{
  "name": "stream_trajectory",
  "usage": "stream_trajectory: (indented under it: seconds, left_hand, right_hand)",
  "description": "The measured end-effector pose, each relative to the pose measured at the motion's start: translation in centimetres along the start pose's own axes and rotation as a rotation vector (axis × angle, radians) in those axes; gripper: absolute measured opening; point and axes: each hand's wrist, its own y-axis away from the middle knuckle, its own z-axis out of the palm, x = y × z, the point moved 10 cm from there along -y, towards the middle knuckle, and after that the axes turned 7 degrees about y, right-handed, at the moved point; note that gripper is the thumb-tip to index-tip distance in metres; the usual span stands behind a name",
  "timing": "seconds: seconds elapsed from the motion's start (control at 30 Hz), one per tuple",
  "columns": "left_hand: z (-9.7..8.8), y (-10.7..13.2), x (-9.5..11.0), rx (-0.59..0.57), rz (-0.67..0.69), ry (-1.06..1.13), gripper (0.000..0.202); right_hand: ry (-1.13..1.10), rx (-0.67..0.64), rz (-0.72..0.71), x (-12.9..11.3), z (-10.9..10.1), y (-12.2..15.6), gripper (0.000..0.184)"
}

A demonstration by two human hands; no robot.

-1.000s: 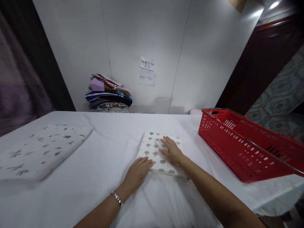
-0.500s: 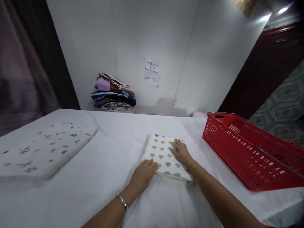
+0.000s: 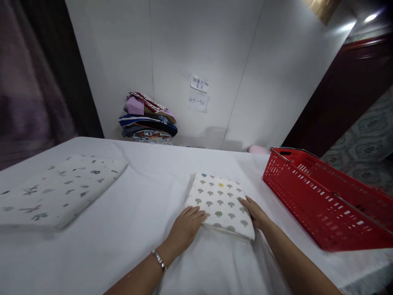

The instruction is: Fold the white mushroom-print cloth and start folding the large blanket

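A folded white cloth [image 3: 225, 198] with grey mushrooms and a few coloured ones lies on the white-covered table in front of me. My left hand [image 3: 188, 223] rests on its near left corner, fingers stretched out flat and a silver bracelet at the wrist. At the right edge of the cloth is my right hand [image 3: 255, 212], its fingertips lying over the top and the fingers extended. The underside of the right hand is hidden.
Another white cloth [image 3: 70, 190] with a scattered plant-like print is spread at the left. A red perforated basket [image 3: 316, 205] with metal handles stands at the right. Several folded fabrics [image 3: 149, 119] are stacked by the back wall, with paper notes [image 3: 198, 92] taped above the table.
My right hand has slid from the top of the mushroom-print cloth to its right edge, uncovering the yellow mushroom. The left hand has stayed on its corner.
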Motion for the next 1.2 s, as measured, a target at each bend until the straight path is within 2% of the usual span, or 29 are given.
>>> stream_trajectory:
  seconds: [0.07, 0.17, 0.3, 0.43, 0.57, 0.73, 0.87, 0.97, 1.07, 1.2]
  left_hand:
    - [0.1, 0.1, -0.1, -0.002, -0.004, -0.014, 0.037]
    - [0.2, 0.3, -0.3, -0.012, -0.007, -0.02, 0.038]
    - [0.5, 0.4, -0.5, -0.024, -0.01, -0.015, 0.038]
    - [0.5, 0.3, -0.6, -0.019, -0.009, -0.02, 0.037]
    - [0.1, 0.3, -0.4, 0.0, -0.02, 0.003, 0.038]
    - [0.1, 0.4, 0.2, -0.001, -0.078, -0.06, 0.048]
    - [0.5, -0.2, 2.0, 0.018, -0.072, -0.175, 0.068]
    - [1.2, -1.0, 3.4, 0.035, -0.06, -0.237, 0.07]
    - [1.5, -1.7, 3.7, 0.079, -0.101, -0.271, 0.068]
    - [1.6, -2.1, 3.3, 0.131, -0.134, -0.285, 0.063]
  right_hand:
    - [-0.035, -0.088, 0.0, 0.0, 0.8, 0.0, 0.067]
    - [-0.062, -0.14, -0.004, -0.1, 1.3, 0.0, 0.054]
    - [-0.101, -0.188, -0.013, -0.3, 1.9, 0.7, 0.051]
    - [-0.104, -0.223, -0.039, 0.0, 2.3, 2.7, 0.051]
    - [-0.081, -0.247, -0.064, 0.8, 2.6, 5.6, 0.055]
    - [-0.088, -0.195, -0.027, 1.4, 2.7, 8.1, 0.059]
    - [-0.154, -0.158, -0.042, 0.6, 2.7, 8.1, 0.059]
    - [-0.19, -0.12, -0.017, 0.5, 2.5, 7.7, 0.071]
    - [-0.222, -0.065, 0.005, 0.3, 2.0, 7.4, 0.089]
    - [-0.235, -0.039, -0.024, -0.4, 2.0, 7.6, 0.094]
